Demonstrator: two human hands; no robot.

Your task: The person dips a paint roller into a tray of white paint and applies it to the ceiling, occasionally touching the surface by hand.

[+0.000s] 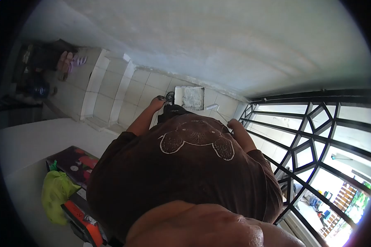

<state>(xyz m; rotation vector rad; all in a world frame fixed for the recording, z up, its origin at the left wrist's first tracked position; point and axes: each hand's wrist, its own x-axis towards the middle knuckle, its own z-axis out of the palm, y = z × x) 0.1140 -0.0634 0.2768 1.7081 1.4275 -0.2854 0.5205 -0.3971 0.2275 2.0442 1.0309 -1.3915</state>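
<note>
My right hand (233, 124) is closed round the handle end of a paint roller (212, 107). The roller's pale head is low over the floor, close to the right side of a paint tray (192, 98). Whitish paint smears cover the tray, which lies on the tiles in front of my feet. On the other side, my left hand (158, 102) hangs beside my dark trousers with its fingers curled. Whether anything is in those fingers is too small to tell. One dark shoe (170, 96) shows just left of the tray.
A pale wall (218, 41) rises ahead. Black metal grillwork (313, 136) runs along my right. Tiled steps (107, 82) go up on the left, with slippers (66, 64) at the top. A green plastic bag (57, 193) and an orange-black object (84, 224) are behind my left side.
</note>
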